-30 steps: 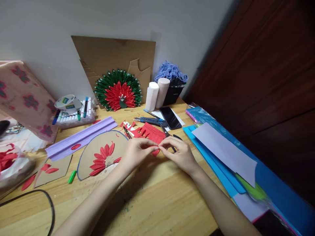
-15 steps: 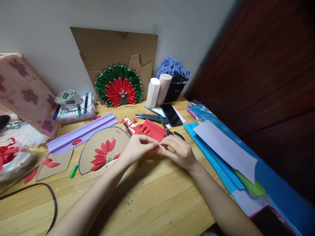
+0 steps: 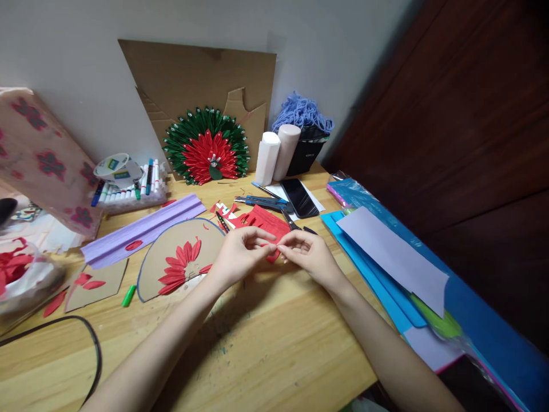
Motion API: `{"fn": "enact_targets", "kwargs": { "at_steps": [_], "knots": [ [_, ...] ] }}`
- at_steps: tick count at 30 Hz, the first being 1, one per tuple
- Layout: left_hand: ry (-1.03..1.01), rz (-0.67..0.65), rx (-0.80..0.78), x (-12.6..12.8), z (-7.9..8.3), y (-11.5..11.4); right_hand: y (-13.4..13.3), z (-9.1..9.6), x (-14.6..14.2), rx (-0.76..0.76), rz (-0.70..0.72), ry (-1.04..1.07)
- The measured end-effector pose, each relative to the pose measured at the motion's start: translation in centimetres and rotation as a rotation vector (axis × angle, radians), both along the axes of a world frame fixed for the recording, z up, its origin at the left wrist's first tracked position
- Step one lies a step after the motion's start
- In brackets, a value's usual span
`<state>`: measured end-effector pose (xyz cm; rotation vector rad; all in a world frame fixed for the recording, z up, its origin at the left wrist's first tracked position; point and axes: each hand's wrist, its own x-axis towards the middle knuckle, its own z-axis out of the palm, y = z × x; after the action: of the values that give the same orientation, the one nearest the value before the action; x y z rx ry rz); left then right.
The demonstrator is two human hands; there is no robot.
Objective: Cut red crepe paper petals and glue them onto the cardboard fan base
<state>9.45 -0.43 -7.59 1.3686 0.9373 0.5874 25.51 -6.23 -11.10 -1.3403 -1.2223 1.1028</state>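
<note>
My left hand (image 3: 243, 252) and my right hand (image 3: 309, 254) meet fingertip to fingertip above the table, both pinched. Whatever sits between the fingertips is too small or too hidden to name. Just behind them lies a sheet of red crepe paper (image 3: 268, 222) with cut-outs, partly covered by my fingers. Scissors (image 3: 292, 222) rest beside it, also partly hidden. Left of my left hand is a rounded cardboard piece (image 3: 156, 257) with a blue edge. Several red paper petals (image 3: 180, 264) fan out on it.
A green and red paper peacock (image 3: 210, 151) leans on cardboard (image 3: 189, 74) at the back. Around it stand a marker box (image 3: 128, 196) and white bottle (image 3: 268, 160). A phone (image 3: 299, 197), box cutter (image 3: 261, 202), purple crepe strip (image 3: 150, 229) and blue folders (image 3: 373, 269) lie about.
Both hands stay together at nearly the same spot. The right hand has turned slightly, its fingers lifting and curling a little differently. The view has shifted slightly.
</note>
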Motion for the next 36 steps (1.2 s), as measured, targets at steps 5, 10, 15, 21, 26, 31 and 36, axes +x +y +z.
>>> {"fn": "enact_targets", "kwargs": {
  "at_steps": [5,10,15,21,26,31,36],
  "knots": [
    [0.019,-0.010,-0.007,-0.02,-0.03,0.05,0.01,-0.02,0.21,0.061,-0.029,-0.066],
    [0.035,-0.056,-0.016,-0.31,0.00,0.35,-0.03,0.02,0.15,0.121,-0.055,-0.166],
    [0.056,-0.056,-0.034,-0.37,0.33,0.38,-0.03,-0.07,0.18,0.174,-0.037,-0.203],
    [0.041,-0.056,0.003,-0.40,0.13,0.37,-0.39,0.07,-0.07,0.359,-0.030,-0.335],
    [0.038,-0.074,0.081,-0.60,0.10,0.34,-0.46,0.35,0.10,0.433,-0.034,-0.397],
    [0.072,-0.107,0.136,-0.69,0.11,0.36,-0.27,0.12,0.23,0.368,-0.076,-0.317],
    [0.119,-0.139,0.361,-0.88,-0.31,0.41,-0.27,-0.09,0.08,0.362,-0.097,-0.337]
  ]
}}
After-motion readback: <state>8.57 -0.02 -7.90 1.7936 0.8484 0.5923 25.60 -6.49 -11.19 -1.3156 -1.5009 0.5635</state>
